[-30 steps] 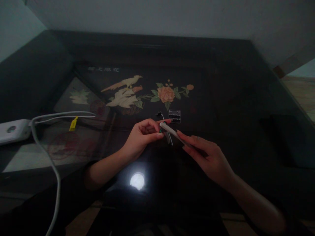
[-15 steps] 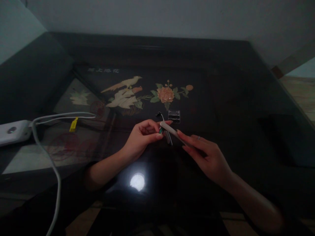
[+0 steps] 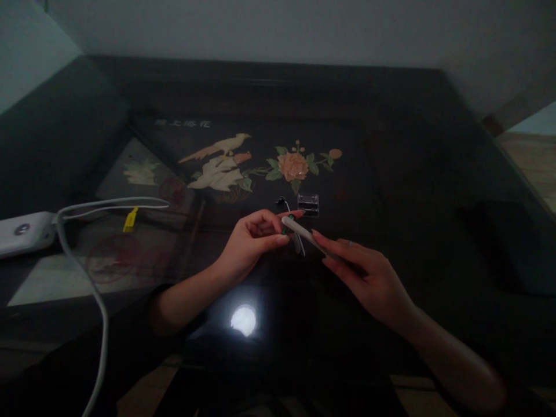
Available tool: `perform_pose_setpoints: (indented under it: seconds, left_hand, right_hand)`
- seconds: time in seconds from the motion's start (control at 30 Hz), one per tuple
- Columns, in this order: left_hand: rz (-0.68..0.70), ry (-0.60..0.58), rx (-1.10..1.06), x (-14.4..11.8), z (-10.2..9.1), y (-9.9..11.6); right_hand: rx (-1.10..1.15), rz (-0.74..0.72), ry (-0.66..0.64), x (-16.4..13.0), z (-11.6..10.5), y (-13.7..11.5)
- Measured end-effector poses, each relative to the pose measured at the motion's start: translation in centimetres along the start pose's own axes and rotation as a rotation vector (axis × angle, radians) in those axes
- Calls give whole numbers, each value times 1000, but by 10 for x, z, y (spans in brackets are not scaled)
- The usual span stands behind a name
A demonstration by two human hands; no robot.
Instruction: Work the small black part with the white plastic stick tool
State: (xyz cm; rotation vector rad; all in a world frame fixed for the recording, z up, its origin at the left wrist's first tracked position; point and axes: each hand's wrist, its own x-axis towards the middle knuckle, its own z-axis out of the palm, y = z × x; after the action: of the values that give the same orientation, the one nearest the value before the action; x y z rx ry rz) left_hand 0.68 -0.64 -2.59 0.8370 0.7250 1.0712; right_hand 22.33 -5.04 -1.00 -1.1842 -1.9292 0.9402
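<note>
My left hand (image 3: 254,238) is closed, with thumb and forefinger pinching a small green piece (image 3: 285,229), mostly hidden by the fingers. My right hand (image 3: 367,275) grips a pale, slim, rounded-end object (image 3: 299,229) by its near end. The far end of this object lies against or just over the green piece; I cannot tell which. Below it, between the hands, hangs a thin whitish strip (image 3: 299,244), and what holds it is unclear. Just beyond the fingers, a small clear case (image 3: 308,205) with dark insides rests on the table, beside a tiny black piece (image 3: 280,201).
The dark glossy table (image 3: 403,174) bears a bird-and-flower inlay (image 3: 292,167). To the left are a white device (image 3: 26,233), a white cable (image 3: 98,301) and a yellow tag (image 3: 130,220). A dark flat object (image 3: 521,246) lies at right.
Both hands stay almost in place. The pale object has shifted very slightly left, and more of the green piece shows above it.
</note>
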Motion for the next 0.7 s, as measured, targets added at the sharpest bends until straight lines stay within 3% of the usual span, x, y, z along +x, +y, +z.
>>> perform_pose_setpoints:
  seconds: [0.33,0.7]
  left_hand:
    - [9,40,31,0,0,-1]
    - [20,5,-15,0,0,0]
  right_hand:
    - [-43,21,52,0,0,5]
    - [-24,-77,13,-4,3,1]
